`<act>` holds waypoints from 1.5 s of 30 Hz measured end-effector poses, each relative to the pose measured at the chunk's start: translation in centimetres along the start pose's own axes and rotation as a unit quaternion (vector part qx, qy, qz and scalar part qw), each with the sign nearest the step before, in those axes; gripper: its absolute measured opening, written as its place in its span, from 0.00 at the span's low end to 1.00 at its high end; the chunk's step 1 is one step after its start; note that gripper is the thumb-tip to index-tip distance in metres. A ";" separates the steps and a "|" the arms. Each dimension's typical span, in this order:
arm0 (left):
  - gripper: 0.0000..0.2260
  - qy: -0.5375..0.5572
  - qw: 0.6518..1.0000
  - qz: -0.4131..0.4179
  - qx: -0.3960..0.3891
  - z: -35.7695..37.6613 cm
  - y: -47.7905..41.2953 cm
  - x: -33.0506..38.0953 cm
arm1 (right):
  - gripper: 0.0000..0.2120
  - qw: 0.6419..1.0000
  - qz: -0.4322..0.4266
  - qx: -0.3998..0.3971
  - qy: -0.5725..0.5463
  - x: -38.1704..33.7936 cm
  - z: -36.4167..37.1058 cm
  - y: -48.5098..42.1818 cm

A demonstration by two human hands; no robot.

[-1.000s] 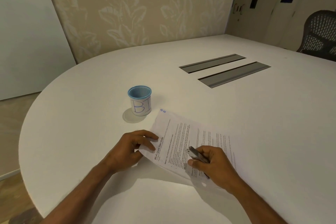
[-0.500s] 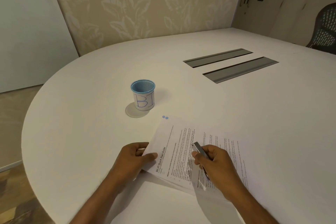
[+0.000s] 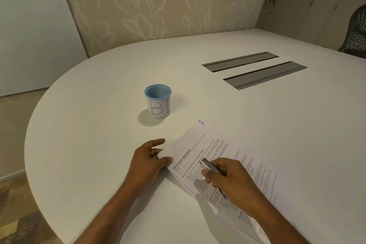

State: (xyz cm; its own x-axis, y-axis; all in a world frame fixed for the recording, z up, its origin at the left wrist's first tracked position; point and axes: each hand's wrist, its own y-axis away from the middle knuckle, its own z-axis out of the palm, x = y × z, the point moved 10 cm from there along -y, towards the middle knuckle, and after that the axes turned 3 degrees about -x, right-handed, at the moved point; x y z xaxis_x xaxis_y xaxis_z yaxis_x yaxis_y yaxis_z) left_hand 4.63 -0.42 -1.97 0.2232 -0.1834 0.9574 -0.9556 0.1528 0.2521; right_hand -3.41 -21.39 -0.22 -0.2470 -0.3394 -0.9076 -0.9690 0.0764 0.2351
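Your left hand (image 3: 147, 161) pinches a corner of the sheet (image 3: 200, 144). Your right hand (image 3: 229, 182) clamps its grip round the pen (image 3: 208, 165).

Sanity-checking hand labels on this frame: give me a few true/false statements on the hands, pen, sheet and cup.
1. The right hand holds a silver pen over the printed sheet. True.
2. The left hand grips the cup. False: it holds the sheet's near corner, thumb on top, well apart from the cup.
3. Pens stand in the cup. False: only its blue mesh inside shows.
4. The cup stands upright and its paper label reads "BI". True.
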 end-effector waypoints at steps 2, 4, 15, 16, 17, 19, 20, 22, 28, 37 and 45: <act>0.25 0.024 1.000 -0.009 0.000 0.2 -0.1 -0.4 | 0.06 0.999 -0.029 0.006 0.015 -1.0 0.2 -0.6; 0.24 0.041 0.999 -0.011 -0.005 0.5 -0.1 -0.5 | 0.05 0.998 -0.063 0.005 0.029 -2.0 0.8 -1.1; 0.19 0.126 0.992 -0.026 0.000 0.8 0.0 -1.5 | 0.08 0.984 -0.142 0.046 0.100 -3.2 2.7 -2.9; 0.18 0.133 0.991 -0.028 0.000 0.7 0.0 -1.5 | 0.07 0.985 -0.136 0.043 0.093 -2.8 2.6 -3.0; 0.18 0.139 0.990 -0.028 -0.002 0.8 0.0 -1.6 | 0.07 0.987 -0.132 0.041 0.088 -2.5 2.7 -3.1; 0.17 0.146 0.989 -0.029 -0.006 0.9 0.0 -1.6 | 0.07 0.988 -0.129 0.038 0.082 -2.1 2.8 -3.3; 0.17 0.151 0.988 -0.032 -0.006 0.9 0.0 -1.7 | 0.07 0.988 -0.129 0.037 0.080 -2.0 2.9 -3.4; 0.17 0.162 0.986 -0.036 -0.006 1.0 0.0 -1.8 | 0.08 0.988 -0.127 0.036 0.080 -1.8 3.0 -3.5; 0.16 0.158 0.987 -0.030 -0.005 0.9 -0.3 -2.0 | 0.11 0.986 -0.141 0.035 0.081 -1.6 3.3 -3.7; 0.12 0.162 0.987 -0.020 -0.008 1.1 0.0 -1.7 | 0.10 0.971 -0.201 0.058 0.113 -2.3 4.1 -3.2; 0.11 0.168 0.986 -0.010 -0.009 1.2 0.1 -1.6 | 0.10 0.955 -0.234 0.085 0.158 -2.4 4.4 -2.9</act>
State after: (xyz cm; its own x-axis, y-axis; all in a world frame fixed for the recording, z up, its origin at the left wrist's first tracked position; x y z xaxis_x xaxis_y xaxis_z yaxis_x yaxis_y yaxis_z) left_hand 3.91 -1.31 -3.67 0.2952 0.1442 0.9445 -0.9478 0.1692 0.2703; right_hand -0.01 -16.62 -0.24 0.2041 -0.6379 -0.7426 -0.9668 -0.0121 -0.2553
